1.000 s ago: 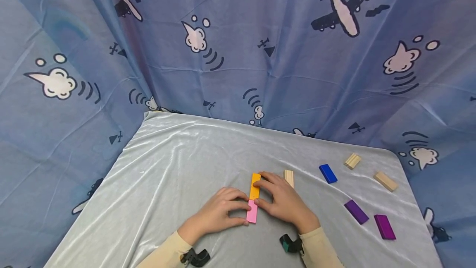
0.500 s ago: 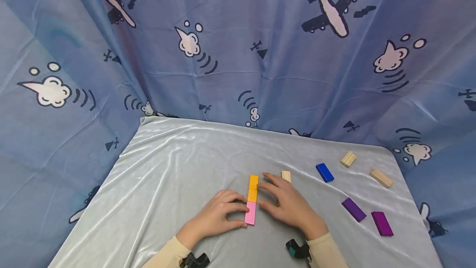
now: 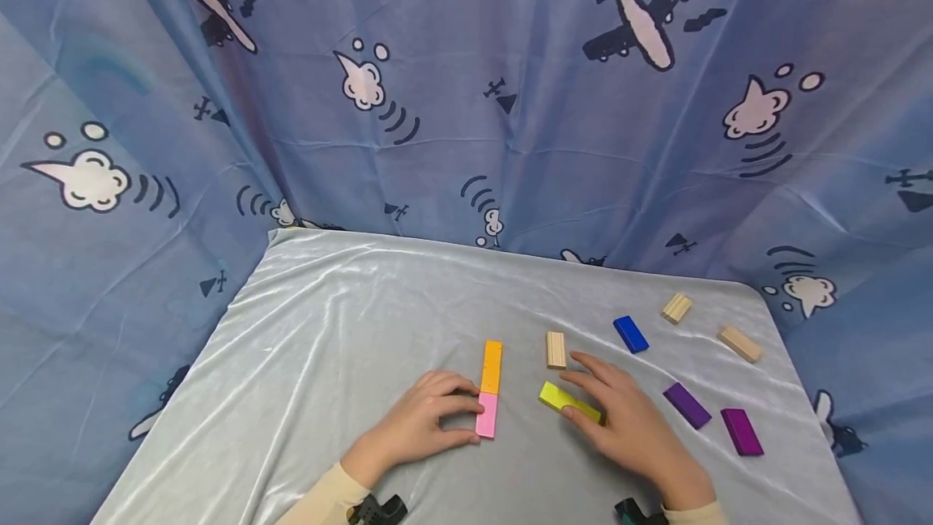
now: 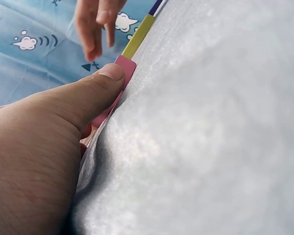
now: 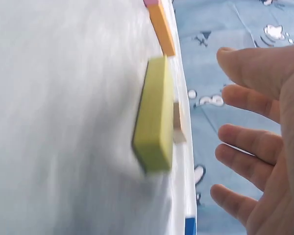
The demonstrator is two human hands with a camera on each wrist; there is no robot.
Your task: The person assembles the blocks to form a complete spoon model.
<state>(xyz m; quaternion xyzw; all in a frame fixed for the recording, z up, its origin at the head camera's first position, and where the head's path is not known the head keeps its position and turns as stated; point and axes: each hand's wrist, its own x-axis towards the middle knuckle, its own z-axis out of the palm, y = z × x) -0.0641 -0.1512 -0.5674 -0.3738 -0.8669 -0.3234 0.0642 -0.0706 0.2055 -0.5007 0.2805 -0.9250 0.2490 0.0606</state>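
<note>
In the head view a pink block (image 3: 486,416) lies end to end with an orange block (image 3: 492,367), in one straight line. My left hand (image 3: 430,416) rests against the pink block's left side, thumb tip at its near corner and fingertips along the edge. The left wrist view has that thumb on the pink block (image 4: 127,71). To the right, my right hand (image 3: 623,420) hovers around a yellow-green block (image 3: 561,398), thumb tip overlapping it, fingers spread. The right wrist view shows the yellow-green block (image 5: 155,117) beside the loosely extended fingers (image 5: 250,142).
A natural wood block (image 3: 555,350) lies just beyond the yellow-green one. Farther right are a blue block (image 3: 630,334), two wooden blocks (image 3: 676,308), a purple block (image 3: 687,405) and a magenta block (image 3: 742,431). A blue patterned curtain (image 3: 408,185) hangs behind the cloth-covered table (image 3: 350,330).
My right hand has left the orange block and moved right to the yellow-green block, which has come into view. My left hand has stayed at the pink block.
</note>
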